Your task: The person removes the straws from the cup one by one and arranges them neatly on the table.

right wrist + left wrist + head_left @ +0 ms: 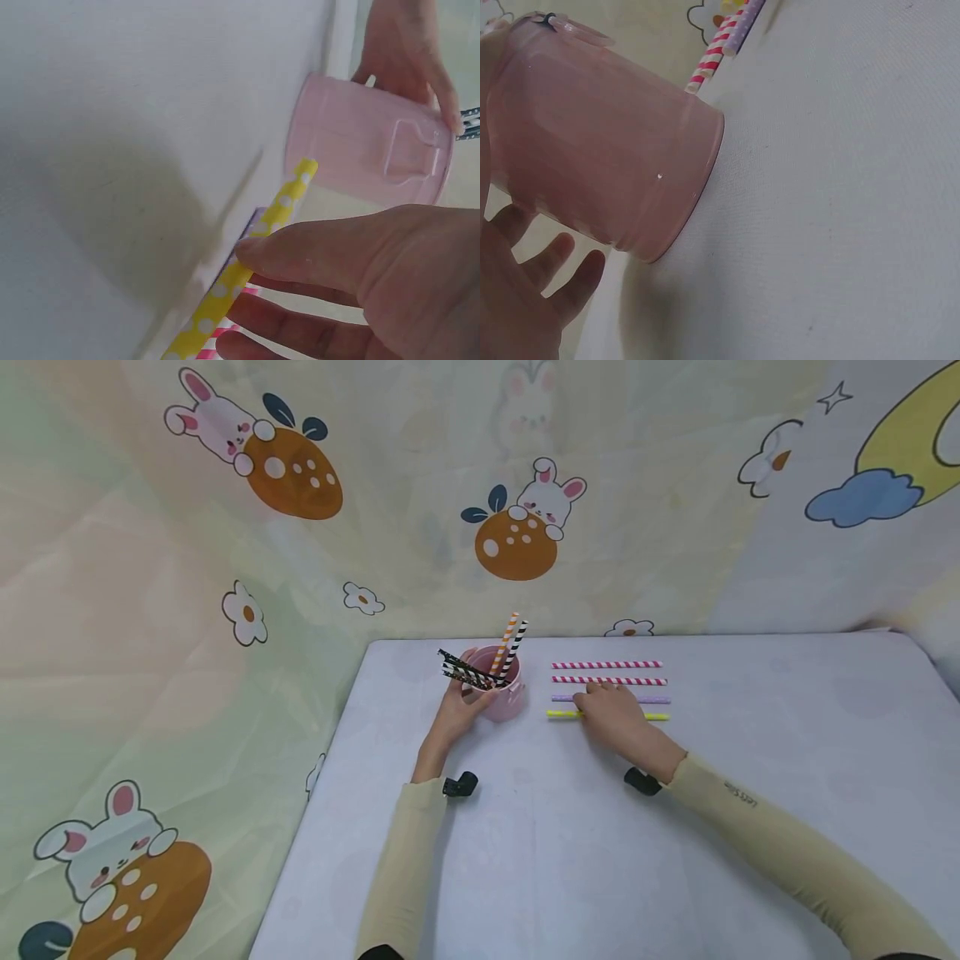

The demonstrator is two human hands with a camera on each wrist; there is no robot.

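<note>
Right fingers [281, 324] pinch the yellow straw [216, 301] mid-length.

Wide pass over the bench [795, 735] right of the red-striped straws [607, 665]; more room nearside, between the sleeves [405, 877]. Narrow lane between pink cup [504, 708] and straw ends. Left hand [456, 710] blocks cup's left; straws jut above rim. Right hand [618, 718] covers middles of yellow straw [562, 714] and lavender straw [654, 700].

Pale yellow sleeves [405, 868] — small dark lettering [741, 794] on the right — black device [461, 784] at each wrist.
</note>
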